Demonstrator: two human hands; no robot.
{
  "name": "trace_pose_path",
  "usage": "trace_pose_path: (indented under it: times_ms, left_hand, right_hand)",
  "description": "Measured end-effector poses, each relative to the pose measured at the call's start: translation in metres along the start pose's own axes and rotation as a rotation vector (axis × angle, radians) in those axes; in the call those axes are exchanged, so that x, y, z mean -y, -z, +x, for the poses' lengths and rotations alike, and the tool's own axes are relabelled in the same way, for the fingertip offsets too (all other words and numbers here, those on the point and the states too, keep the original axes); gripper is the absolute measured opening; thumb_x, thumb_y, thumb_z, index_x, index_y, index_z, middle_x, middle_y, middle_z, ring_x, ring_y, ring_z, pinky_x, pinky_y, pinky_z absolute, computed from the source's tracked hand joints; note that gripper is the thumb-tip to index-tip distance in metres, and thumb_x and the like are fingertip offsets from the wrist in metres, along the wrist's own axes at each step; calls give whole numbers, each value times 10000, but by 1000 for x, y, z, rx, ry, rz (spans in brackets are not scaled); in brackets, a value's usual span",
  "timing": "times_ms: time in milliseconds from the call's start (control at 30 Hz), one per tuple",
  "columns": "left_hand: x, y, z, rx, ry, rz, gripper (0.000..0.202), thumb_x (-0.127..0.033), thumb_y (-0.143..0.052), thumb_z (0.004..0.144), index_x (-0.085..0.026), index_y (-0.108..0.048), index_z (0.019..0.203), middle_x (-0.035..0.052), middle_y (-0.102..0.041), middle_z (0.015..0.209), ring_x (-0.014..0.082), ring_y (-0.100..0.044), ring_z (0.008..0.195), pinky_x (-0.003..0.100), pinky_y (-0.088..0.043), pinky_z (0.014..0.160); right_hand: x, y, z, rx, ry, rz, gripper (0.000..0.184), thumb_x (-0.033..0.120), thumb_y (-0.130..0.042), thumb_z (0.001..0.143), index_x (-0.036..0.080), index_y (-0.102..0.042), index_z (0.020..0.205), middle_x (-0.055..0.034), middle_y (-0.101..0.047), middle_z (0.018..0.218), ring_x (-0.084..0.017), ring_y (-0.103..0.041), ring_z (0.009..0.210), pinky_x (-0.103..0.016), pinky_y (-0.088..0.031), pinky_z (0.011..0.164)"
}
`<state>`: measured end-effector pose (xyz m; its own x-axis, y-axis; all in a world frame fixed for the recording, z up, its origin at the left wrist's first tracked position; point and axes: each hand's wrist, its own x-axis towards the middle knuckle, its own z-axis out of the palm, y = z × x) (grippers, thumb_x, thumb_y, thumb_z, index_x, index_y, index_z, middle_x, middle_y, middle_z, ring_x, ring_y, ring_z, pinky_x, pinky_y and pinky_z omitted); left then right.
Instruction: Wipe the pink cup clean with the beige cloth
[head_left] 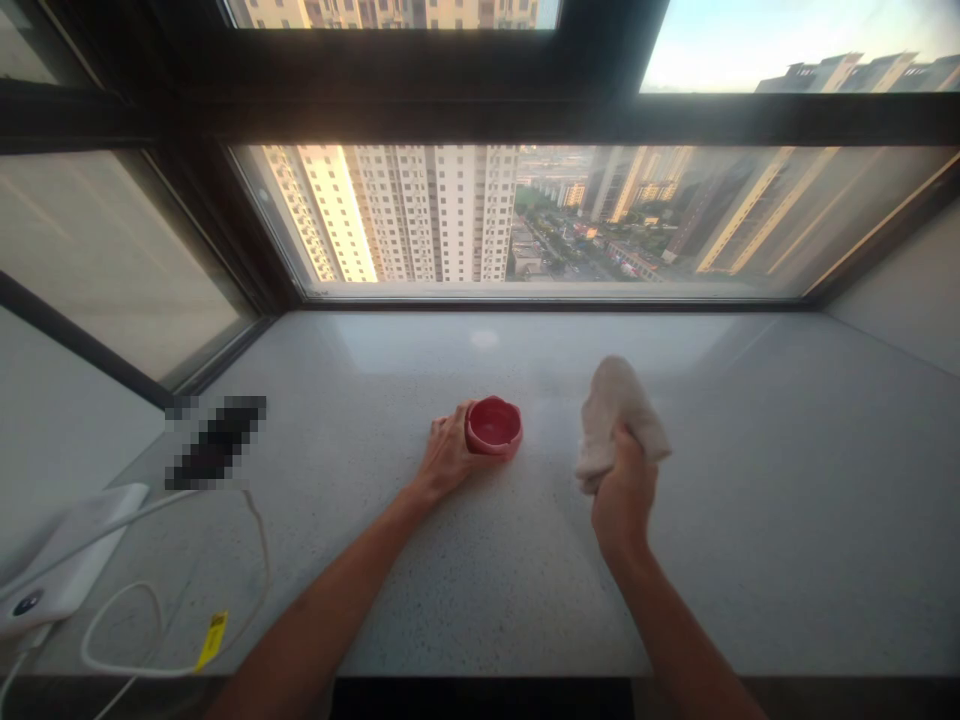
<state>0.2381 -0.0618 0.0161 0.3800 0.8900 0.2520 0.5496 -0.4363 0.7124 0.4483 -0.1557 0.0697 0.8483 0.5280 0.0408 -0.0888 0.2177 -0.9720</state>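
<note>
A small red bowl with a wavy, petal-like rim is near the middle of the pale speckled windowsill. Wrapped around its left side are the fingers of my left hand. To the right, my right hand grips a folded whitish cloth, its thumb pressed on top. The cloth appears to be held slightly above the sill, apart from the bowl; whether its lower edge touches the surface I cannot tell.
On the left lie a white power strip and a looping white cable with a yellow tag. Behind them is a dark pixelated object. A dark-framed window borders the sill at the back.
</note>
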Motion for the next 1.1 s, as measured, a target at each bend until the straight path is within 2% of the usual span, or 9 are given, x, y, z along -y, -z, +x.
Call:
trace_pose_path:
  times_ms: [167,267,333,467,667,767,867,1000,1100]
  left_hand:
    - [0,-2,1,29,24,-7,900,-631,-883,788,-282,-468,1506,106,-706,1442,328,-666,1329,517,-358,1206]
    - [0,-3,1,41,42,3,920,-646,-890,772,-284,-476,1510,106,-702,1446,335,-647,1352,505,-361,1209]
    - [2,-2,1,48,52,-1,957,-657,-901,752,-289,-475,1526,100,-695,1458,339,-638,1361,504,-363,1218]
    - [6,6,2,129,108,-40,1004,-698,-881,747,-288,-483,1572,102,-632,1561,365,-572,1434,488,-397,1226]
    - [9,5,2,130,90,-33,865,-684,-777,866,-269,-512,1578,109,-624,1581,354,-523,1498,501,-334,1299]
    - [11,3,3,110,55,-45,783,-671,-724,916,-271,-531,1560,102,-640,1570,331,-546,1498,490,-331,1315]
    - [18,9,8,44,49,-106,608,-597,-444,1084,-236,-530,1566,116,-647,1565,269,-597,1471,433,-412,1282]
    - [34,21,13,-129,70,174,558,-387,-327,1116,-141,-542,1568,162,-592,1617,284,-506,1556,465,-361,1326]
    - [46,22,12,-129,118,486,583,-317,-367,1084,-97,-511,1605,186,-499,1689,339,-369,1641,534,-235,1376]
  right_hand:
    - [-3,28,-32,-44,-292,122,451,524,-666,914,238,-701,1260,-47,-766,1167,-274,-728,1191,-428,-644,935]
    - [-17,39,-50,-43,-71,-113,500,535,-588,990,195,-685,1344,-81,-773,1153,-299,-746,1143,-466,-646,946]
    - [-27,45,-62,186,225,-379,537,465,-507,1048,168,-624,1479,-131,-761,1271,-330,-718,1232,-539,-588,1067]
    - [-45,54,-84,881,789,-876,711,269,-483,1042,231,-317,1733,-127,-514,1688,-351,-440,1587,-645,-327,1306]
    - [-54,47,-114,1234,950,-1058,969,508,-664,1008,147,-170,1759,-154,-244,1805,-387,-236,1679,-663,-257,1347]
    - [-43,31,-123,1296,905,-966,941,578,-651,1015,115,-262,1735,-180,-307,1780,-392,-263,1670,-677,-263,1341]
    - [-21,19,-108,1266,776,-748,634,500,-517,1102,170,-486,1643,-145,-519,1681,-314,-476,1578,-557,-432,1282]
    - [-6,4,-35,871,640,-567,478,364,-338,1147,201,-714,1393,-131,-774,1370,-240,-744,1262,-424,-581,1116]
    - [-27,-7,33,706,659,-910,532,351,-317,1124,128,-677,1446,-200,-683,1500,-314,-628,1429,-533,-458,1233]
